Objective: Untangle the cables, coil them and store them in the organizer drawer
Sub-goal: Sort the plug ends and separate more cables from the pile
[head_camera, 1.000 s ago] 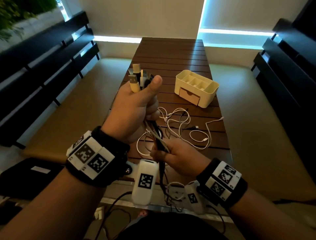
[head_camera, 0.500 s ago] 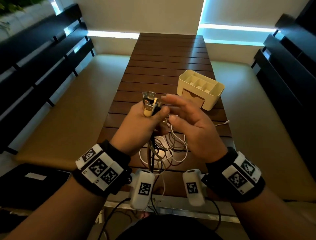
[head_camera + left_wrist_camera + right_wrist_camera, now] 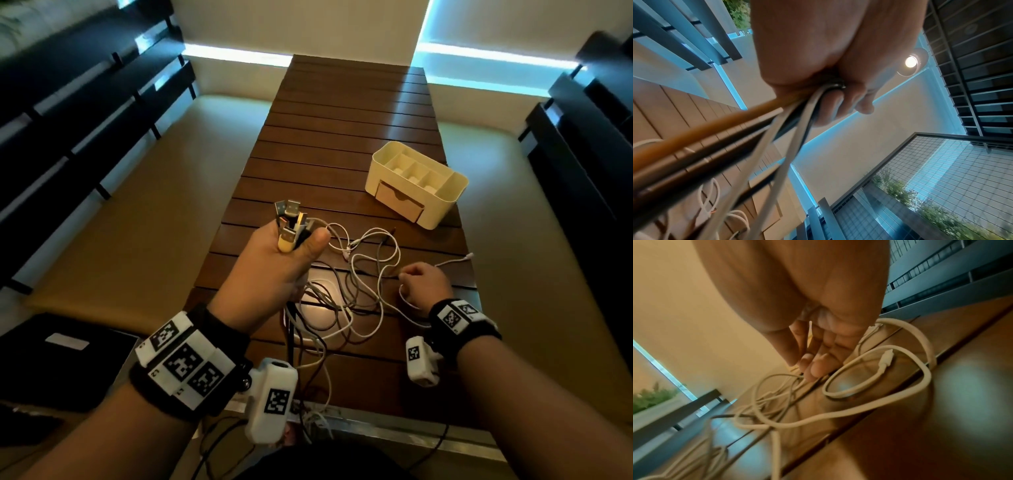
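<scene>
Down from beside the raised plugs, the right hand [image 3: 424,286] now pinches a white cable [image 3: 875,374] on the slatted table [image 3: 342,144]. Left hand [image 3: 274,270] grips the USB plug bundle [image 3: 291,222]; the organizer [image 3: 416,185] sits beyond, drawer slightly open.

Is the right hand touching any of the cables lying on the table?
Touching. In the right wrist view the right hand reaches down to the table and its fingertips pinch a thin cable out of the tangle.
</scene>
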`<state>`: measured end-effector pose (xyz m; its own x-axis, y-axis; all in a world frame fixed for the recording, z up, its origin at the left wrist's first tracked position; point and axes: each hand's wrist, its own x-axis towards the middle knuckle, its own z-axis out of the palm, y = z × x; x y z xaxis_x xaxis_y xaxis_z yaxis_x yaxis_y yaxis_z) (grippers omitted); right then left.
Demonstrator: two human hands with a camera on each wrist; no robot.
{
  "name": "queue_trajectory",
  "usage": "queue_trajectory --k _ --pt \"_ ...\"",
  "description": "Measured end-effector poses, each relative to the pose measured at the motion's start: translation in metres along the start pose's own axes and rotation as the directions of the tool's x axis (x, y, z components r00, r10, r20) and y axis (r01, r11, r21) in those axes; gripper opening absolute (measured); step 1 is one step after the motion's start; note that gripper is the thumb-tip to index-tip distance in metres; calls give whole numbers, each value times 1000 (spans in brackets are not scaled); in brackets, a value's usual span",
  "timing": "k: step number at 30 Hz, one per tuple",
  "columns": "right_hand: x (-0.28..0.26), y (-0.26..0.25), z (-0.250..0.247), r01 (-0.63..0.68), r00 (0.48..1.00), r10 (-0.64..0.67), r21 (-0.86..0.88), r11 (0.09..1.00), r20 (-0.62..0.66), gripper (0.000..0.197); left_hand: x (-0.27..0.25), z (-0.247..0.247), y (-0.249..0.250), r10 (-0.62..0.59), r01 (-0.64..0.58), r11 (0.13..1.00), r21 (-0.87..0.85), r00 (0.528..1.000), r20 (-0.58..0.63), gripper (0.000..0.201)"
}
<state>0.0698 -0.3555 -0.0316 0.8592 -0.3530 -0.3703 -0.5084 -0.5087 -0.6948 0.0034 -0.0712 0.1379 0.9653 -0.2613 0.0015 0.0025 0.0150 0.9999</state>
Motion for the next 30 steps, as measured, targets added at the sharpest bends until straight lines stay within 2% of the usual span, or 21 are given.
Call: queue_trajectory --k 4,6,11,13,15,17,21,23,26,30 --pt "30 2 5 16 999 -7 -186 982 47 15 -1 -16 -7 -35 36 999 6 998 -43 32" --pt "40 0 11 44 998 -33 -227 973 50 14 -1 -23 -10 -49 49 999 -1 997 -57 31" --pt "29 -25 18 133 982 -147 -120 984 -115 12 3 -34 -18 -67 68 998 8 995 -70 31" --pt "23 -28 20 194 978 -201 -113 975 -57 11 6 -35 -20 -72 72 997 -2 995 -68 30" --pt "21 -27 20 230 973 -226 -183 956 43 13 9 -34 -21 -74 74 997 -16 995 -61 31" --pt "24 -22 17 211 978 -207 -207 955 42 14 11 -33 -21 -82 81 997 -18 995 -52 32" --pt "32 -12 5 107 988 -124 -164 981 -97 14 17 -30 -20 -95 95 995 6 995 -39 31" --pt "36 -6 2 93 994 -107 -274 957 -36 11 19 -28 -21 -97 97 995 7 995 -27 31" --pt "38 0 4 169 985 -137 -428 888 104 20 22 -24 -22 -91 91 996 -7 996 -7 33" --pt "39 -2 7 236 972 -203 -522 819 120 15 23 -20 -21 -91 91 996 -12 996 4 34"
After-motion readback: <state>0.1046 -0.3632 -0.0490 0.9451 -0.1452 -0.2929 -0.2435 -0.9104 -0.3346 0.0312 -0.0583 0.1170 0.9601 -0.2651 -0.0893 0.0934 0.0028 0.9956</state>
